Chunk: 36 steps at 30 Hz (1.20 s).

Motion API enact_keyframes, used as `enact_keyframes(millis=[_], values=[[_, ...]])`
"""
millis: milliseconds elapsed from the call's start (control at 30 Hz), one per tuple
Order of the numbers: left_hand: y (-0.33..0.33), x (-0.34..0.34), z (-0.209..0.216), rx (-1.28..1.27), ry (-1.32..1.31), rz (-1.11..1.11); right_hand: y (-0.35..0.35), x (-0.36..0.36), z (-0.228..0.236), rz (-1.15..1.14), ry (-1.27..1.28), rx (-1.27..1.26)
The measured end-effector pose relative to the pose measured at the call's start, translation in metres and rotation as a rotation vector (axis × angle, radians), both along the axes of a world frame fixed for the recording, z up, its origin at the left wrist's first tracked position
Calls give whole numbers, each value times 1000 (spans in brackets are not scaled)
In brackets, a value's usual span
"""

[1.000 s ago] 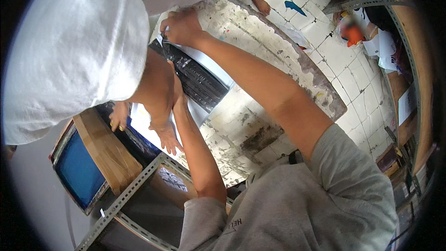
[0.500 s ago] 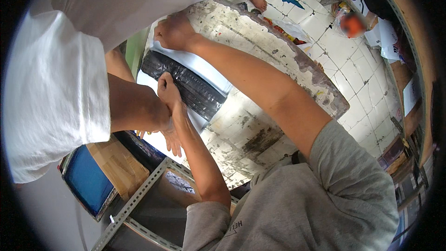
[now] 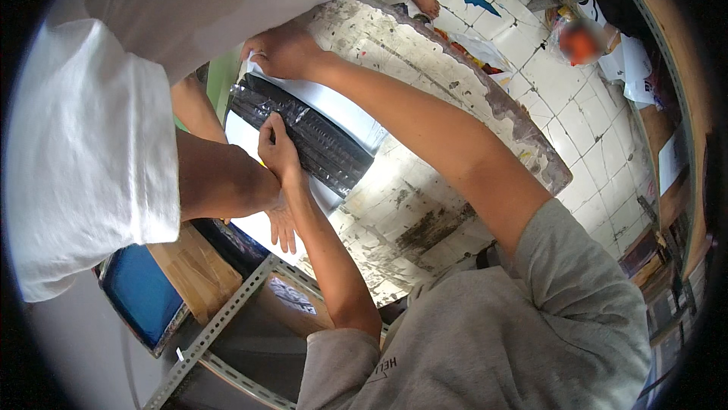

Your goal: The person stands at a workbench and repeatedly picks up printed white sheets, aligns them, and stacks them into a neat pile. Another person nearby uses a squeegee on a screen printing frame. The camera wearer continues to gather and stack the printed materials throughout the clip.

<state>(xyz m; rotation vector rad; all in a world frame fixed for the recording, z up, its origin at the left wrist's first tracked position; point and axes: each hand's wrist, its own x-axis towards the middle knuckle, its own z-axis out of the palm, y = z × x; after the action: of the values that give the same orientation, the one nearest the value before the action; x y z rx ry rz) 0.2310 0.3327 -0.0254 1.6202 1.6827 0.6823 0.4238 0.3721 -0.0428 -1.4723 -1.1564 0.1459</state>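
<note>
A black, shiny plastic-wrapped strip [image 3: 326,152] lies aslant on white sheeting [image 3: 246,135] atop the worn table [image 3: 394,175]. My left hand [image 3: 277,148] is closed at the strip's near left edge, thumb on its surface. Beyond the strip's far end, my right hand [image 3: 282,52] has curled fingers around a raised corner of the white sheeting. Between my left forearm and a co-worker in a white shirt, the co-worker's hand [image 3: 282,229] hangs with fingers spread over the sheeting. Part of that person's other arm [image 3: 199,109] shows behind; its hand is mostly hidden.
The co-worker's white sleeve [image 3: 98,137] fills the left side. Lower left are a blue-faced frame [image 3: 140,292], a taped cardboard box [image 3: 199,273] and a perforated metal rack [image 3: 220,311]. At right, shelving stands by the tiled floor [image 3: 591,144]; a bare foot [image 3: 422,0] shows at the back.
My right hand has shifted slightly left, and the sheeting's corner beneath it now stands up more. My left hand has moved a little up along the strip. The co-worker's spread hand stays nearly in place.
</note>
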Motion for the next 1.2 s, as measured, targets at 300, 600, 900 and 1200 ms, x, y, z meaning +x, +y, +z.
enact_keyframes(millis=[300,600,900,1200], values=[[-11,15,17,21,43,-25,23,3,23,529,17,-340],[5,-12,-14,119,87,-65,33,0,15,534,180,-444],[-13,15,11,-131,-56,48,30,3,3,538,293,-342],[-25,32,29,-148,-137,89,30,-5,-2,400,214,-449]])
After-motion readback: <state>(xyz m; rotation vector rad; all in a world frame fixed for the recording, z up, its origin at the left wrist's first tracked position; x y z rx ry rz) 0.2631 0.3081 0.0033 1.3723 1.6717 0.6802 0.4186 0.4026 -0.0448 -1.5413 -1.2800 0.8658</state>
